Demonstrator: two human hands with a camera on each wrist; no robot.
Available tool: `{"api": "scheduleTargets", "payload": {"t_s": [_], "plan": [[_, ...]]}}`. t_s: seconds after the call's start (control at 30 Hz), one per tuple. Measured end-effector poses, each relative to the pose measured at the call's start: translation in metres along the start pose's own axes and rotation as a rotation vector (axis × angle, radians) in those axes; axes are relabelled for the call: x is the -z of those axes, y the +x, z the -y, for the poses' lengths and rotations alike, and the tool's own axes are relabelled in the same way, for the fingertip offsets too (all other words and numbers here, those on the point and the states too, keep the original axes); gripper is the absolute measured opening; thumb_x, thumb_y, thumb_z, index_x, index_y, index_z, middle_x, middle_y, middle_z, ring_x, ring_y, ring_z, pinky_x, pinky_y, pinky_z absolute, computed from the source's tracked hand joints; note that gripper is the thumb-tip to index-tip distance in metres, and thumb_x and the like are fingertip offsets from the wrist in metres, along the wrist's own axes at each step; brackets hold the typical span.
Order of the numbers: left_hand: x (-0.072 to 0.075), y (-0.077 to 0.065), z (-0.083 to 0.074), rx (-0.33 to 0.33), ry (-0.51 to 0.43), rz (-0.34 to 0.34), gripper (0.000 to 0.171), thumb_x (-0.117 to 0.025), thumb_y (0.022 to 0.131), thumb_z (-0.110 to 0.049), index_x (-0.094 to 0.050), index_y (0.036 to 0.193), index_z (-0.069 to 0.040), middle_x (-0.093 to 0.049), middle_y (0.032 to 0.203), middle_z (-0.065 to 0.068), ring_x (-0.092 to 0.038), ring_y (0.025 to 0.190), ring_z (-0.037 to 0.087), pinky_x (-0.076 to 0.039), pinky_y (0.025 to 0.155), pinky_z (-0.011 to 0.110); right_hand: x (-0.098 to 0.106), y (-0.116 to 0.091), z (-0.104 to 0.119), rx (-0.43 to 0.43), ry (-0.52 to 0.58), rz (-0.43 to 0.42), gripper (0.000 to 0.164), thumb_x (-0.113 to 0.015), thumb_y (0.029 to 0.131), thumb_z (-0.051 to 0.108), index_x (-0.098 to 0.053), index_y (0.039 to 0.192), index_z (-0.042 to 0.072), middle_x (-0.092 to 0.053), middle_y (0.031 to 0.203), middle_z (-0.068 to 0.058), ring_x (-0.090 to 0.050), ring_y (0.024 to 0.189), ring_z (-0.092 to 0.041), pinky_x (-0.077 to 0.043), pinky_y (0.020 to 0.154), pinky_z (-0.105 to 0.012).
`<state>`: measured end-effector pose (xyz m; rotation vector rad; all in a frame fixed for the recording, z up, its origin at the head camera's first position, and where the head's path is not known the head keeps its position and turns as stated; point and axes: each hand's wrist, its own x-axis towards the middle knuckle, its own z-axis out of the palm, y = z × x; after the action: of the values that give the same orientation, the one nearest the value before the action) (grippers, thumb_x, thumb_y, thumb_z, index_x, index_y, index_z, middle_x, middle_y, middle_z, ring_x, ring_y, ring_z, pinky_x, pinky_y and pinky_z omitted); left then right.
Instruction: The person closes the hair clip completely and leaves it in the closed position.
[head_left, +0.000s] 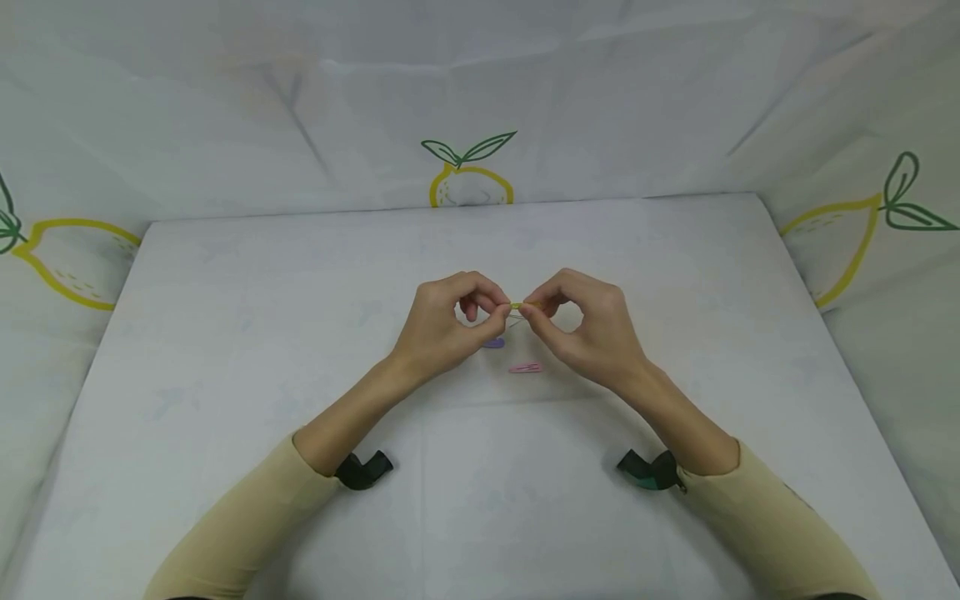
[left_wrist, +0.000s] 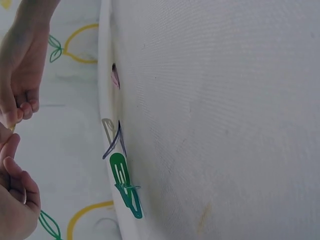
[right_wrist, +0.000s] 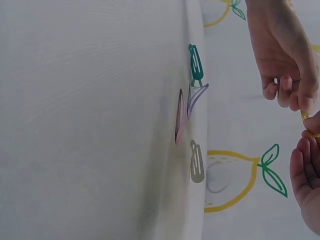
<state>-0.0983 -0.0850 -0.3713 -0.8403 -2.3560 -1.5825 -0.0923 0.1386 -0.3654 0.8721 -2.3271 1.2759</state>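
Observation:
In the head view, my left hand [head_left: 448,321] and right hand [head_left: 588,325] meet above the table. Both pinch a small yellow hair clip [head_left: 516,306] between thumb and index finger, one at either end. Fingertips cover most of it, so whether it is snapped open is hidden. Under the hands lie a purple hair clip [head_left: 493,342] and a pink hair clip [head_left: 526,367]. Green [left_wrist: 119,167] and teal hair clips [left_wrist: 134,204] show in the left wrist view, while a grey hair clip [right_wrist: 197,162] appears in the right wrist view.
The white tabletop [head_left: 510,500] reaches back to a cloth wall [head_left: 600,108] printed with lemons. Similar cloth stands at both sides. Dark straps [head_left: 365,471] hang by the wrists, near the sleeve cuffs.

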Motion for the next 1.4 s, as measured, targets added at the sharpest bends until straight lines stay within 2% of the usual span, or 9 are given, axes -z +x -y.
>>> {"api": "scheduleTargets", "payload": {"t_s": [0.13, 0.33, 0.53, 0.8, 1.13, 1.4], "plan": [[-0.0006, -0.0005, -0.0002, -0.012, 0.014, -0.003, 0.005, -0.074, 0.090, 0.001, -0.077, 0.092, -0.003, -0.079, 0.081, 0.008, -0.066, 0.071, 0.031, -0.046, 0.067, 0.024, -0.0009, 0.0003, -0.0004, 0.002, -0.008, -0.006, 0.008, -0.081, 0.088, -0.006, -0.075, 0.090, -0.002, -0.078, 0.083, -0.009, -0.068, 0.072, -0.016, -0.053, 0.081, -0.011], [-0.0008, -0.0007, 0.0028, -0.011, -0.006, -0.007, 0.005, -0.074, 0.091, 0.000, -0.077, 0.093, -0.003, -0.079, 0.082, 0.008, -0.064, 0.070, 0.028, -0.046, 0.067, 0.026, -0.0004, 0.0004, 0.0000, 0.003, -0.006, -0.012, 0.008, -0.082, 0.089, -0.005, -0.075, 0.090, -0.001, -0.079, 0.084, -0.008, -0.069, 0.074, -0.016, -0.053, 0.082, -0.011], [-0.0006, -0.0005, 0.0026, 0.050, -0.067, 0.003, 0.004, -0.075, 0.094, -0.005, -0.078, 0.095, -0.003, -0.080, 0.083, 0.007, -0.059, 0.070, 0.015, -0.051, 0.068, 0.036, 0.0005, 0.0002, -0.0014, 0.022, -0.006, -0.028, 0.008, -0.083, 0.089, -0.003, -0.075, 0.090, -0.002, -0.078, 0.084, -0.009, -0.069, 0.075, -0.016, -0.053, 0.084, -0.012], [-0.0010, 0.0007, 0.0019, 0.155, -0.182, 0.013, 0.004, -0.076, 0.095, -0.006, -0.079, 0.095, -0.003, -0.078, 0.083, 0.010, -0.059, 0.072, 0.013, -0.048, 0.070, 0.023, 0.0013, -0.0001, -0.0028, 0.043, 0.010, -0.042, 0.008, -0.084, 0.088, -0.005, -0.076, 0.091, -0.002, -0.078, 0.084, -0.009, -0.070, 0.075, -0.017, -0.054, 0.083, -0.013], [-0.0002, 0.0034, 0.0023, 0.233, -0.264, 0.029, 0.006, -0.077, 0.095, -0.007, -0.079, 0.097, -0.001, -0.077, 0.084, 0.013, -0.063, 0.073, 0.010, -0.051, 0.069, 0.022, 0.0026, 0.0001, -0.0039, 0.073, 0.023, -0.049, 0.012, -0.085, 0.086, -0.008, -0.075, 0.091, -0.003, -0.079, 0.086, -0.011, -0.073, 0.077, -0.019, -0.055, 0.083, -0.014], [0.0012, 0.0044, 0.0019, 0.300, -0.350, 0.046, 0.010, -0.078, 0.096, -0.008, -0.078, 0.100, 0.001, -0.073, 0.083, -0.005, -0.066, 0.077, 0.008, -0.053, 0.070, 0.021, 0.0041, 0.0009, -0.0029, 0.096, 0.036, -0.055, 0.011, -0.085, 0.087, -0.006, -0.075, 0.092, -0.003, -0.079, 0.087, -0.014, -0.073, 0.083, -0.020, -0.056, 0.089, -0.014]]}}
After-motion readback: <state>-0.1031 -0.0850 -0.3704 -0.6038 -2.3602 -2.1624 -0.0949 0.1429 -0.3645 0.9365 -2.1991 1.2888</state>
